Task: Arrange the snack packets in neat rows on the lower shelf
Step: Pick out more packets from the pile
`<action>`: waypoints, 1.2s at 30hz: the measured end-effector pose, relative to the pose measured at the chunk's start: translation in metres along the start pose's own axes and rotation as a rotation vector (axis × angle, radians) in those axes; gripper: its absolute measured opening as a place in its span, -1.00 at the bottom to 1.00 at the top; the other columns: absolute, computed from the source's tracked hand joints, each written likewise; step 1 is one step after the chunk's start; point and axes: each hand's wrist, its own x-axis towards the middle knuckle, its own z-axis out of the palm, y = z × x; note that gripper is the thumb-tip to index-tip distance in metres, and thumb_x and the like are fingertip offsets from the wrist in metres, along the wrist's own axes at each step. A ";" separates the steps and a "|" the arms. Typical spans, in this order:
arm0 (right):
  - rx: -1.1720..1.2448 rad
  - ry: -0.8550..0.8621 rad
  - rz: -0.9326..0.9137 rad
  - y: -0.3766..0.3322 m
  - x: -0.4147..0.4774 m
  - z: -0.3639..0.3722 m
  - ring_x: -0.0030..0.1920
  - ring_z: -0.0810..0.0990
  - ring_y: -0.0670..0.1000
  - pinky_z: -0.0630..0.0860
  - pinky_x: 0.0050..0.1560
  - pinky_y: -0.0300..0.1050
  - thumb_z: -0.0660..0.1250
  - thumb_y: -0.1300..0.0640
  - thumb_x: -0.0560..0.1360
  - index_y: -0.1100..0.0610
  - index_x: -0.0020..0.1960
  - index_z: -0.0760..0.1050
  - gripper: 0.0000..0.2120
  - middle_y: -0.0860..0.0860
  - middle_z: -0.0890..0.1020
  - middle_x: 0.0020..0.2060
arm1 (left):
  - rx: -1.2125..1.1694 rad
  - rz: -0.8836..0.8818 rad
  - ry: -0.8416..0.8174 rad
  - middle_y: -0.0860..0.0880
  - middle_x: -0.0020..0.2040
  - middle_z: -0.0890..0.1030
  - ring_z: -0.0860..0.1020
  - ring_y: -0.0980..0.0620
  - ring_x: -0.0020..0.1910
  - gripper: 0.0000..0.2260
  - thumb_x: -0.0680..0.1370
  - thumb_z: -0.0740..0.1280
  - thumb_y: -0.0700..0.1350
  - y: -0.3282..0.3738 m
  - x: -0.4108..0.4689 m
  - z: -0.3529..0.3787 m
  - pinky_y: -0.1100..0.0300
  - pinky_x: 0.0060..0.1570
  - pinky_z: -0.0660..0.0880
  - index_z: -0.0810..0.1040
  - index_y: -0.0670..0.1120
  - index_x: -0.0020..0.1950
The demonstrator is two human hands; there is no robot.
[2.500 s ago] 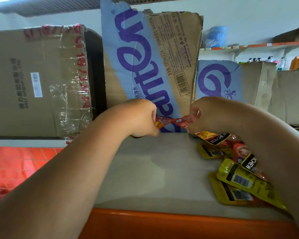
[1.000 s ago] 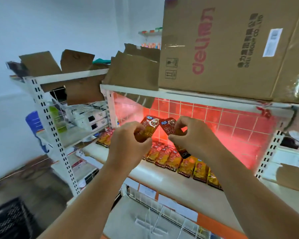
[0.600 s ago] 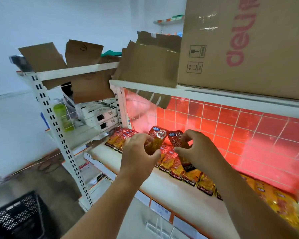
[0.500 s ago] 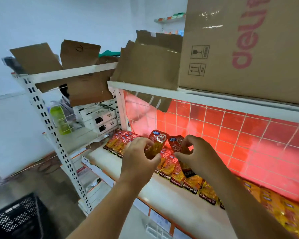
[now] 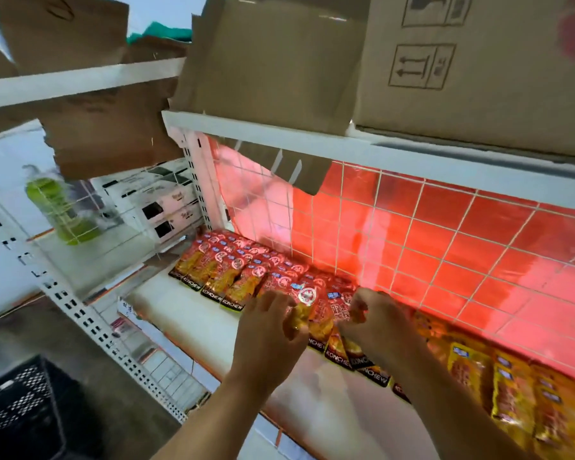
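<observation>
Red snack packets (image 5: 228, 265) lie in overlapping rows at the back left of the white lower shelf (image 5: 210, 322), in front of a red tiled wall. Yellow packets (image 5: 512, 390) fill the shelf's right part. My left hand (image 5: 266, 330) pinches one red packet (image 5: 304, 308) at its lower edge. My right hand (image 5: 375, 322) pinches a second red packet (image 5: 341, 308) beside it. Both packets are held low over the middle of the row, just above the packets lying there.
An upper shelf (image 5: 312, 137) with cardboard boxes (image 5: 462, 61) hangs close overhead. A perforated white upright (image 5: 80, 313) stands at the left. Beyond it are a green bottle (image 5: 58, 207) and white cartons (image 5: 160, 200). A black crate (image 5: 17, 413) sits on the floor, lower left.
I turned from the top shelf to the lower shelf with the two red packets. Both hands have moved down and forward, bringing the packets onto the row.
</observation>
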 end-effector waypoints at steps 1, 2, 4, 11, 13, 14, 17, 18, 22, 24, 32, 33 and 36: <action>-0.005 -0.017 0.019 0.001 0.000 0.004 -0.20 0.54 -0.05 0.49 -0.20 -0.13 0.51 -0.10 0.42 0.00 -0.14 0.43 -0.71 -0.05 0.56 -0.22 | 0.025 0.017 -0.005 0.09 0.02 0.57 0.48 -0.01 -0.05 -0.71 0.35 0.47 0.00 -0.005 0.000 0.005 0.10 -0.06 0.47 0.54 0.04 0.04; -0.012 -0.035 0.042 0.002 0.001 0.009 -0.20 0.55 -0.04 0.52 -0.19 -0.11 0.50 -0.10 0.42 -0.01 -0.14 0.43 -0.71 -0.05 0.57 -0.22 | 0.050 0.030 -0.011 0.10 0.01 0.58 0.50 -0.01 -0.06 -0.70 0.34 0.47 0.01 -0.010 0.000 0.010 0.08 -0.08 0.48 0.54 0.04 0.04; -0.036 -0.057 0.094 0.002 0.006 0.017 -0.19 0.56 -0.04 0.57 -0.13 -0.04 0.49 -0.13 0.43 -0.02 -0.12 0.43 -0.72 -0.05 0.58 -0.21 | 0.103 0.055 -0.036 0.13 0.00 0.60 0.54 -0.01 -0.05 -0.71 0.34 0.44 0.08 -0.018 0.005 0.019 0.04 -0.07 0.48 0.55 0.08 0.02; -0.004 -0.054 0.227 0.001 0.010 0.042 -0.18 0.53 -0.11 0.55 -0.15 -0.12 0.47 -0.14 0.43 -0.04 -0.10 0.44 -0.74 -0.10 0.58 -0.20 | 0.174 0.212 -0.097 0.11 -0.14 0.59 0.54 -0.03 -0.13 -0.77 0.36 0.39 0.15 -0.042 0.033 0.043 0.01 -0.10 0.37 0.56 0.07 -0.07; 0.004 -0.059 0.267 0.001 0.008 0.050 -0.16 0.56 -0.09 0.60 -0.09 -0.05 0.46 -0.15 0.44 -0.05 -0.05 0.45 -0.74 -0.08 0.59 -0.18 | 0.167 0.235 -0.101 0.07 -0.13 0.62 0.57 -0.06 -0.11 -0.72 0.33 0.42 0.15 -0.048 0.038 0.049 -0.01 -0.07 0.40 0.58 0.05 -0.05; 0.008 -0.055 0.282 0.000 0.007 0.053 -0.15 0.56 -0.10 0.60 -0.10 -0.07 0.45 -0.15 0.44 -0.06 -0.03 0.45 -0.74 -0.09 0.59 -0.16 | 0.170 0.246 -0.111 0.05 -0.10 0.64 0.58 -0.08 -0.08 -0.70 0.33 0.43 0.15 -0.051 0.040 0.052 -0.02 -0.05 0.40 0.60 0.05 -0.02; 0.008 -0.021 0.317 -0.002 0.007 0.060 -0.15 0.55 -0.11 0.53 -0.17 -0.19 0.45 -0.13 0.46 -0.06 -0.03 0.45 -0.76 -0.10 0.57 -0.16 | 0.178 0.266 -0.145 0.04 -0.02 0.65 0.59 -0.10 -0.02 -0.67 0.34 0.43 0.16 -0.057 0.041 0.058 -0.05 0.00 0.39 0.60 0.05 0.04; -0.002 -0.004 0.318 -0.004 0.006 0.062 -0.16 0.53 -0.12 0.49 -0.20 -0.22 0.45 -0.13 0.46 -0.07 -0.06 0.44 -0.76 -0.11 0.57 -0.18 | 0.173 0.269 -0.158 0.04 0.00 0.64 0.58 -0.10 -0.01 -0.66 0.36 0.41 0.17 -0.059 0.041 0.059 -0.07 0.02 0.40 0.60 0.06 0.06; -0.031 0.028 0.336 -0.013 0.002 0.074 -0.24 0.50 -0.15 0.36 -0.29 -0.32 0.45 -0.11 0.47 -0.10 -0.11 0.39 -0.76 -0.13 0.55 -0.23 | 0.148 0.281 -0.200 0.03 0.08 0.63 0.57 -0.12 0.07 -0.62 0.39 0.35 0.21 -0.068 0.044 0.063 -0.11 0.07 0.41 0.59 0.05 0.12; -0.063 0.047 0.354 -0.014 0.002 0.082 -0.27 0.49 -0.13 0.37 -0.31 -0.28 0.46 -0.12 0.45 -0.08 -0.15 0.38 -0.74 -0.09 0.54 -0.26 | 0.118 0.289 -0.198 0.02 0.09 0.64 0.57 -0.12 0.08 -0.61 0.42 0.31 0.24 -0.070 0.046 0.062 -0.09 0.08 0.43 0.59 0.05 0.12; -0.158 0.172 0.387 -0.014 0.006 0.108 -0.30 0.52 -0.12 0.53 -0.24 -0.16 0.44 -0.22 0.41 -0.05 -0.08 0.47 -0.71 -0.10 0.55 -0.27 | 0.029 0.522 -0.163 0.03 0.28 0.59 0.48 -0.14 0.24 -0.57 0.50 0.26 0.19 -0.099 0.052 0.056 -0.14 0.22 0.34 0.60 0.08 0.30; -0.189 0.190 0.398 -0.015 0.008 0.110 -0.29 0.52 -0.11 0.50 -0.24 -0.18 0.42 -0.25 0.42 -0.05 -0.06 0.47 -0.69 -0.10 0.55 -0.25 | 0.013 0.556 -0.157 0.05 0.28 0.59 0.47 -0.14 0.24 -0.60 0.51 0.28 0.16 -0.104 0.053 0.057 -0.14 0.22 0.32 0.61 0.09 0.30; -0.247 0.207 0.481 -0.024 0.019 0.115 -0.17 0.53 -0.06 0.49 -0.15 -0.16 0.37 -0.28 0.43 -0.07 0.05 0.46 -0.65 -0.08 0.52 -0.11 | -0.006 0.563 -0.188 0.09 0.28 0.58 0.50 -0.16 0.22 -0.61 0.48 0.36 0.15 -0.111 0.053 0.060 -0.14 0.18 0.36 0.62 0.11 0.29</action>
